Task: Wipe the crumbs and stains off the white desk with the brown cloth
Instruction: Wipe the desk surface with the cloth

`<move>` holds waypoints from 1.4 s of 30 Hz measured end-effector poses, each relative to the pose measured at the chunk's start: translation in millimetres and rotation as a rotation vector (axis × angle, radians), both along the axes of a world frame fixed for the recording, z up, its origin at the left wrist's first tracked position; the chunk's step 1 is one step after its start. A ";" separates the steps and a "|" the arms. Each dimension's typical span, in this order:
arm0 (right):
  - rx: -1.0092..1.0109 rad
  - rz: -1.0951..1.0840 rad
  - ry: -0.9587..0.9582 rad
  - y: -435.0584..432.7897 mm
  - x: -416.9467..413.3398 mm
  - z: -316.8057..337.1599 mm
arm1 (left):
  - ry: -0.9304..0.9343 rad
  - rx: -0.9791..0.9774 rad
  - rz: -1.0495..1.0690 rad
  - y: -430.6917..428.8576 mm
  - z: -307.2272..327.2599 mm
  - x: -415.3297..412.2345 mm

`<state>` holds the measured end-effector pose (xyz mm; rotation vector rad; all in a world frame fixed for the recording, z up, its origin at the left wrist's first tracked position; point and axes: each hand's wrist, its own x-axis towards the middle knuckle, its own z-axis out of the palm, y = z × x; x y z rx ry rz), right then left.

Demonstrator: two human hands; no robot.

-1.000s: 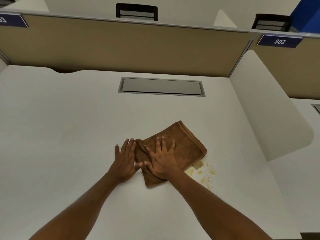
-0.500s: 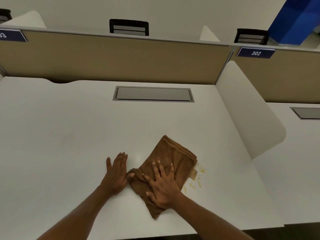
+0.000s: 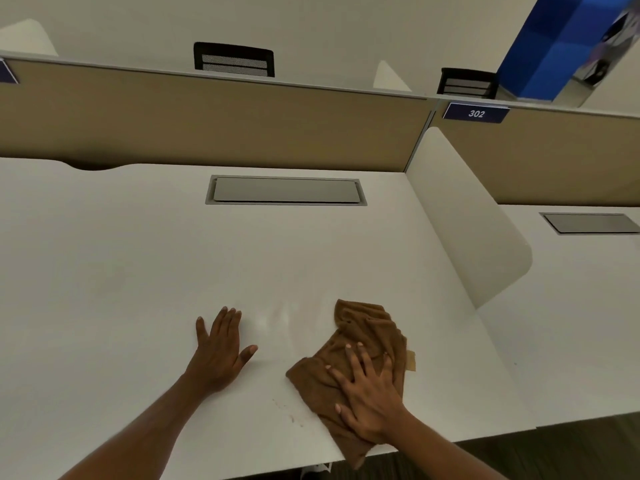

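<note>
The brown cloth [image 3: 360,344] lies crumpled on the white desk [image 3: 138,271] near its front right, one corner hanging over the front edge. My right hand [image 3: 369,396] presses flat on the cloth's near part, fingers spread. My left hand [image 3: 220,348] rests flat on the bare desk to the left, apart from the cloth, holding nothing. A few small dark specks [image 3: 287,410] lie on the desk just left of the cloth. The yellow crumbs are hidden under the cloth. A tan tag [image 3: 411,361] sticks out at the cloth's right edge.
A grey cable flap [image 3: 285,190] is set into the desk's back middle. A tan partition [image 3: 207,123] runs along the back. A white rounded divider [image 3: 464,216] stands on the right, with a neighbouring desk [image 3: 571,306] beyond. The desk's front edge is close below my right hand.
My right hand has dragged the cloth right and toward the front edge, over the yellow crumbs; the cloth is now bunched. My left hand has come off the cloth and stays on the desk.
</note>
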<state>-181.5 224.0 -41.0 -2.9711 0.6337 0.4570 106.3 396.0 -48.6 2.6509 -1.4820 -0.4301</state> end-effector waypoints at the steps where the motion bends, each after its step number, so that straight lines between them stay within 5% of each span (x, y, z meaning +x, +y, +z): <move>1: -0.009 -0.036 0.015 -9.0 -6.0 -0.4 | -0.005 0.005 0.002 -0.2 -0.1 0.1; 7: -0.103 -0.376 0.059 -81.4 -39.7 1.0 | -0.042 0.031 0.012 -2.0 0.3 -0.7; 16: -0.081 -0.523 -0.026 -106.6 3.7 -0.2 | -0.078 0.037 0.008 -5.0 -1.1 0.1; 42: -0.068 -0.216 -0.160 -95.4 161.5 -22.4 | -0.105 0.019 0.021 -10.6 -11.2 2.9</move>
